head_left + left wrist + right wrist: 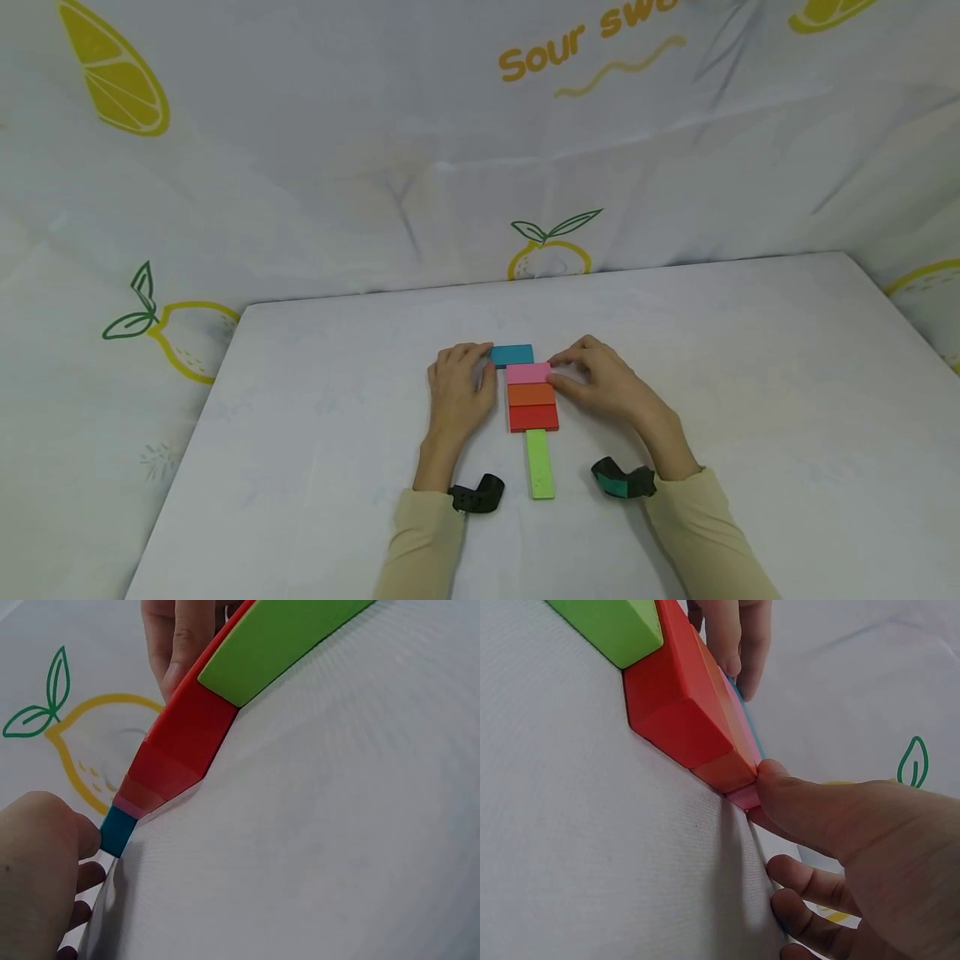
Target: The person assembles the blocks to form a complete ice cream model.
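A blue block (512,356) lies crosswise at the far end of a column of blocks, shifted a little left. Against its near side are a pink block (528,373), an orange block (531,394) and a red block (534,417). From the red one a light green block (540,465) runs lengthwise toward the person. My left hand (459,387) pinches the blue block's left end between thumb and index finger. On the other side, my right hand (603,379) holds the right end of the pink block, its thumb (771,776) against the end face.
The blocks rest on a white-covered table (315,433). Behind it hangs a white cloth (322,167) printed with lemons and lettering. Each wrist carries a black camera mount, one at the left wrist (480,494) and one at the right (624,482).
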### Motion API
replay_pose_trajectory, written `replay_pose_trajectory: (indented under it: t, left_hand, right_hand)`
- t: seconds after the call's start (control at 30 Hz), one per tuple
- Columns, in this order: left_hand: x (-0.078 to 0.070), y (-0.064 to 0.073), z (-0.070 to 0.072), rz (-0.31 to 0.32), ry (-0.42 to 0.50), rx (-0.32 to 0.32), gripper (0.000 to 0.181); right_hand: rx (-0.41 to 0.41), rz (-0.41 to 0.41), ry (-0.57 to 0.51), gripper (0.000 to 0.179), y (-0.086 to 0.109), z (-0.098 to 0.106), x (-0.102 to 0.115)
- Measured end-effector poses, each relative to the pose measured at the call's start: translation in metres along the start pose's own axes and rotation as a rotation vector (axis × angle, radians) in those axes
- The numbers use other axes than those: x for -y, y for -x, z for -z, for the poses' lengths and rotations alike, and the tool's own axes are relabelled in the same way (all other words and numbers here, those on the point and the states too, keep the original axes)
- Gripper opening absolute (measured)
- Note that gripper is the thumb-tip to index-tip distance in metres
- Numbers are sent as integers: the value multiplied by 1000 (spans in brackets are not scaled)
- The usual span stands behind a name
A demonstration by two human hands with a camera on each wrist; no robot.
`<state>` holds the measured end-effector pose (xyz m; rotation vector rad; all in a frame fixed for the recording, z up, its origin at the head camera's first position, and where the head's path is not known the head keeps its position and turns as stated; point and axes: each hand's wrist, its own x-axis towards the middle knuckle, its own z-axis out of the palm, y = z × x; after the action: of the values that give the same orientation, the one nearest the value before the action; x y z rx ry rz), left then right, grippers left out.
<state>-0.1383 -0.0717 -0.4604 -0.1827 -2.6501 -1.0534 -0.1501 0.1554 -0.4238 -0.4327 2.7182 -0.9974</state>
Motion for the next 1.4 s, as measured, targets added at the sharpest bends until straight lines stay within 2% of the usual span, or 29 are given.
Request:
replay_pose_trajectory:
  t: [0.93, 1.4]
  left_hand:
    - [0, 1, -4, -83, -58, 12, 31]
    - [-1, 2, -5, -88, -88, 35, 33]
  right_hand:
    - [-5, -17, -26, 34, -1, 1, 1]
    - [-13, -1, -29, 35, -2, 1, -1]
